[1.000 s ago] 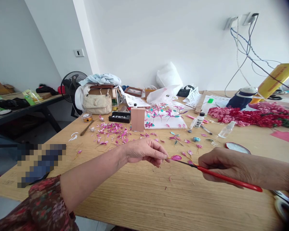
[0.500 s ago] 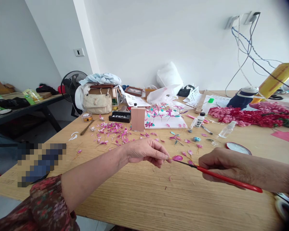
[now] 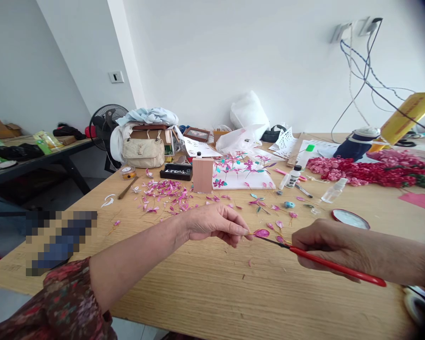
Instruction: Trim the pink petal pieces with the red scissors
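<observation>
Between thumb and fingers, my left hand (image 3: 217, 224) pinches the thin stem of a pink petal (image 3: 261, 233) above the table. My right hand (image 3: 322, 245) is wrapped round red-handled scissors (image 3: 336, 264). Their dark blades point left and lie along the petal's lower edge, close to my left fingertips. Whether the blades touch the petal, I cannot tell. Behind the blades, several pink petals on yellow stems (image 3: 279, 225) rest on the wood. Small dark snippets (image 3: 243, 276) are scattered below my hands.
Many loose pink petals (image 3: 166, 191) spread behind my left arm. A wooden block (image 3: 202, 175), a black tray (image 3: 176, 172), a black-capped bottle (image 3: 293, 176), a spray bottle (image 3: 335, 191) and a round red-rimmed lid (image 3: 350, 218) stand or lie around. Pink and red bundles (image 3: 375, 167) lie at the right.
</observation>
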{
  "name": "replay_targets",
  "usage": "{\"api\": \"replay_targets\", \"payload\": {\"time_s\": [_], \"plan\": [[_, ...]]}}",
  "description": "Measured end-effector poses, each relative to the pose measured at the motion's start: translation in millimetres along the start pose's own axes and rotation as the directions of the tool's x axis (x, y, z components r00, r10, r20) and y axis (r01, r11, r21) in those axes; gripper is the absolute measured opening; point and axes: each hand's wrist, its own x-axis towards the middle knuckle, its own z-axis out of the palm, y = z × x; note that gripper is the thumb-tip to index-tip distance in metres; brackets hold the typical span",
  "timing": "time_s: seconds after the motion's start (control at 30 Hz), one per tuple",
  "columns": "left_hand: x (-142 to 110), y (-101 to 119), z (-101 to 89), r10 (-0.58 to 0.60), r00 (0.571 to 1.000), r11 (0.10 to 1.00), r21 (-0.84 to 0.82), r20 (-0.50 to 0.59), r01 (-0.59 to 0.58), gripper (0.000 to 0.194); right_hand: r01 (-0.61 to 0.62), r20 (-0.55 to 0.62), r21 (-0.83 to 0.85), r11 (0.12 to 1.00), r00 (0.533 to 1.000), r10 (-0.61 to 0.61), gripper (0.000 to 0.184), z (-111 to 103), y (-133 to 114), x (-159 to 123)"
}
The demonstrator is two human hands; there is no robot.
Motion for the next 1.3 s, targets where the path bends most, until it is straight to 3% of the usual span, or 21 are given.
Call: {"api": "replay_targets", "payload": {"time_s": [0.73,1.07,1.3], "plan": [[1.2,0.6,1.2,-0.002,1.0,1.0,0.013,0.011,0.002,0.016,0.037,-0.059,-0.077,0.996,0.997,-0.042,0.037,1.8,3.7,0.6],[0.4,1.7,1.8,0.0,1.0,1.0,0.031,0.008,0.0,0.014,0.039,-0.028,0.059,0.997,0.999,-0.038,0.031,3.3,-1.5,-0.6],[1.2,1.3,2.5,0.009,1.0,0.999,0.031,0.019,-0.009,0.014,0.03,-0.033,0.022,0.999,0.999,-0.029,0.031,1.2,-2.6,-2.4]]}}
